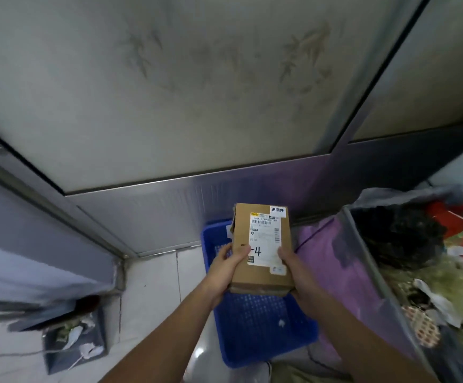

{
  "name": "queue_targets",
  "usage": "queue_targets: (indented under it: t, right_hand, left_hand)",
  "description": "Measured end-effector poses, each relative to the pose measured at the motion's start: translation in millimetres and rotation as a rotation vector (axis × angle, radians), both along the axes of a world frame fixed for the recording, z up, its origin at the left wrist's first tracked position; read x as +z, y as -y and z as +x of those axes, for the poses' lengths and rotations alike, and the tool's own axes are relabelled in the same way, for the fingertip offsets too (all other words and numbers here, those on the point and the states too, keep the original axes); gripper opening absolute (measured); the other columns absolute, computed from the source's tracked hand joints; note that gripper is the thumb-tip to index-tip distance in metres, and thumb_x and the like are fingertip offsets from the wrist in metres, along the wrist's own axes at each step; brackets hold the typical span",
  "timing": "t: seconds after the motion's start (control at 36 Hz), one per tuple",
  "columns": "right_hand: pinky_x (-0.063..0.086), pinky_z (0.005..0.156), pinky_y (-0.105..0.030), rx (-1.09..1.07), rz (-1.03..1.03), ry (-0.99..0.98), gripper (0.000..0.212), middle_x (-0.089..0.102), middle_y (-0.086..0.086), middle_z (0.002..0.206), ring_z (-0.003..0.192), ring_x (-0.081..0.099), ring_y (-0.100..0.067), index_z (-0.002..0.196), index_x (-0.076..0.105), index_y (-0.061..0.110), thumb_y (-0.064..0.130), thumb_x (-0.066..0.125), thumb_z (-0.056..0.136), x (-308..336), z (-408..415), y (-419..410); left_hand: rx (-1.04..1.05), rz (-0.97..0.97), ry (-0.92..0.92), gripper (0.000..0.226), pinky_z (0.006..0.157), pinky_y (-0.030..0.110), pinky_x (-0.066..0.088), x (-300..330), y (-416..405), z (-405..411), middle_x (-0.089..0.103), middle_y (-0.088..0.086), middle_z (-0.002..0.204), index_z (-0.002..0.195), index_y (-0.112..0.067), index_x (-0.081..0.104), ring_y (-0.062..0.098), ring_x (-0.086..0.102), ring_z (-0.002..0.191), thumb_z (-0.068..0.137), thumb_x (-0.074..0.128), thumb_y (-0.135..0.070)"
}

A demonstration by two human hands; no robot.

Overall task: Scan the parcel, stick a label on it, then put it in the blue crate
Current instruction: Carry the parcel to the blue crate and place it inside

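Both hands are clamped on the parcel (262, 244), left hand (226, 272) at its 8 o'clock and right hand (294, 272) at 4, long axis running 12-to-6, hovering right over the blue crate (266, 333), so basically straight down to go.

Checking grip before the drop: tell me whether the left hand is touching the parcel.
Touching. The head view shows the left hand wrapped on the parcel's left edge, thumb on its top face; the right hand grips the opposite edge.
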State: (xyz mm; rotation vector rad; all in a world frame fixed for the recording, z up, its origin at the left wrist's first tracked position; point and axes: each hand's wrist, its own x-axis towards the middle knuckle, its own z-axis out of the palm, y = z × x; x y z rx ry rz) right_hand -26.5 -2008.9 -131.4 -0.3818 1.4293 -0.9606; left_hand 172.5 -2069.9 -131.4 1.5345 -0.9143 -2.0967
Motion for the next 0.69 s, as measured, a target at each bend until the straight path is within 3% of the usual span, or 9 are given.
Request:
queue_targets:
  t: [0.11, 0.22, 0.31, 0.39, 0.47, 0.56, 0.61, 0.67, 0.69]
  right_hand:
    - [0.055, 0.106, -0.056, 0.010, 0.051, -0.016, 0.064, 0.078, -0.004, 0.127, 0.115, 0.075, -0.028, 0.141, 0.061, 0.029, 0.057, 0.075, 0.085, -57, -22, 16]
    - [0.054, 0.107, -0.054, -0.009, 0.147, -0.043, 0.087, 0.077, -0.005, 0.128, 0.116, 0.075, -0.029, 0.143, 0.057, 0.026, 0.064, 0.085, 0.071, -133, -43, 23]
    - [0.056, 0.106, -0.052, -0.031, 0.234, -0.089, 0.092, 0.080, -0.005, 0.122, 0.111, 0.077, -0.027, 0.142, 0.054, 0.023, 0.066, 0.086, 0.067, -198, -57, 25]
    - [0.057, 0.104, -0.052, -0.022, 0.302, -0.132, 0.086, 0.082, -0.001, 0.114, 0.105, 0.079, -0.023, 0.131, 0.055, 0.029, 0.071, 0.085, 0.063, -259, -63, 32]
    - [0.054, 0.107, -0.058, 0.031, 0.316, -0.146, 0.073, 0.079, -0.003, 0.121, 0.112, 0.075, -0.027, 0.135, 0.057, 0.027, 0.067, 0.078, 0.077, -316, -65, 41]
    - [0.052, 0.110, -0.051, 0.073, 0.347, -0.133, 0.063, 0.077, -0.003, 0.128, 0.118, 0.072, -0.026, 0.142, 0.060, 0.026, 0.059, 0.070, 0.089, -371, -64, 46]
    - [0.058, 0.099, -0.042, 0.099, 0.383, -0.123, 0.056, 0.076, -0.001, 0.129, 0.116, 0.073, -0.023, 0.142, 0.061, 0.029, 0.058, 0.065, 0.094, -403, -59, 48]
    - [0.056, 0.085, -0.035, 0.127, 0.432, -0.117, 0.050, 0.077, 0.003, 0.124, 0.111, 0.073, -0.019, 0.137, 0.063, 0.033, 0.061, 0.060, 0.095, -433, -53, 47]
    - [0.054, 0.087, -0.037, 0.137, 0.460, -0.112, 0.049, 0.077, 0.005, 0.123, 0.111, 0.071, -0.018, 0.135, 0.064, 0.035, 0.062, 0.059, 0.095, -447, -50, 46]
  left_hand:
    - [0.060, 0.026, 0.036, 0.087, 0.077, 0.036, 0.063, -57, 16, -21, 0.080, -0.004, 0.108, 0.129, -0.028, 0.054, 0.014, 0.078, 0.093, 0.061, 0.087, -0.071]
    - [0.091, 0.067, 0.037, 0.081, 0.085, 0.039, 0.063, -133, 23, -44, 0.079, -0.006, 0.106, 0.127, -0.027, 0.054, 0.012, 0.078, 0.092, 0.064, 0.085, -0.067]
    - [0.102, 0.109, 0.023, 0.077, 0.086, 0.043, 0.064, -199, 25, -57, 0.080, -0.008, 0.103, 0.126, -0.029, 0.055, 0.015, 0.078, 0.094, 0.065, 0.087, -0.065]
    - [0.133, 0.143, 0.038, 0.082, 0.089, 0.043, 0.062, -266, 29, -65, 0.074, 0.001, 0.121, 0.133, -0.026, 0.054, 0.022, 0.076, 0.103, 0.066, 0.086, -0.061]
    - [0.122, 0.140, 0.060, 0.079, 0.093, 0.045, 0.061, -329, 30, -65, 0.071, 0.001, 0.126, 0.134, -0.026, 0.055, 0.020, 0.074, 0.107, 0.071, 0.084, -0.062]
    - [0.129, 0.142, 0.076, 0.070, 0.080, 0.035, 0.065, -384, 31, -61, 0.072, -0.002, 0.126, 0.130, -0.032, 0.059, 0.015, 0.076, 0.103, 0.072, 0.085, -0.060]
    - [0.128, 0.149, 0.095, 0.070, 0.076, 0.031, 0.064, -417, 29, -58, 0.073, -0.004, 0.126, 0.131, -0.034, 0.060, 0.012, 0.076, 0.102, 0.071, 0.086, -0.061]
    - [0.129, 0.160, 0.116, 0.077, 0.082, 0.035, 0.065, -448, 26, -55, 0.073, -0.004, 0.127, 0.136, -0.032, 0.059, 0.013, 0.076, 0.103, 0.071, 0.086, -0.063]
    - [0.130, 0.172, 0.129, 0.081, 0.086, 0.039, 0.064, -461, 24, -54, 0.073, -0.004, 0.127, 0.138, -0.031, 0.059, 0.014, 0.075, 0.104, 0.070, 0.086, -0.064]
